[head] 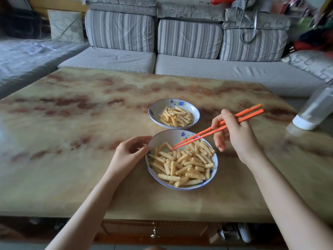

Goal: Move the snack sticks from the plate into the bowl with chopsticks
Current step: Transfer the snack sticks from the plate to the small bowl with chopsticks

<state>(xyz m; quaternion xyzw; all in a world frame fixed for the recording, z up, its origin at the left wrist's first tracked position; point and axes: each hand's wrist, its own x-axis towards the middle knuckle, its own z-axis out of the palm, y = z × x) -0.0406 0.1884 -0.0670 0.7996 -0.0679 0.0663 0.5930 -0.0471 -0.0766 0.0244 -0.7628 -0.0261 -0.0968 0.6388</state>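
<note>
Right hand (pixel 234 134) fingers are pinching orange chopsticks (pixel 216 129), tips resting empty among snack sticks (pixel 183 165). Left hand (pixel 129 152) fingers are gripping the plate (pixel 215 159) rim. Bowl (pixel 153 109) is holding the lesser share; most are remaining.

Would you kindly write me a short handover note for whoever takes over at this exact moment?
Hands: the left hand grips the rim of the near dish. The right hand holds the chopsticks, tips down at that dish's pile, with nothing clearly pinched.
Things: the near dish is heaped with snack sticks. The far dish stands apart behind it with a smaller pile. Both are on the table.
Done: some sticks lie in the far dish.
Left: most are in the near dish, so pick them up and carry them across.
</note>
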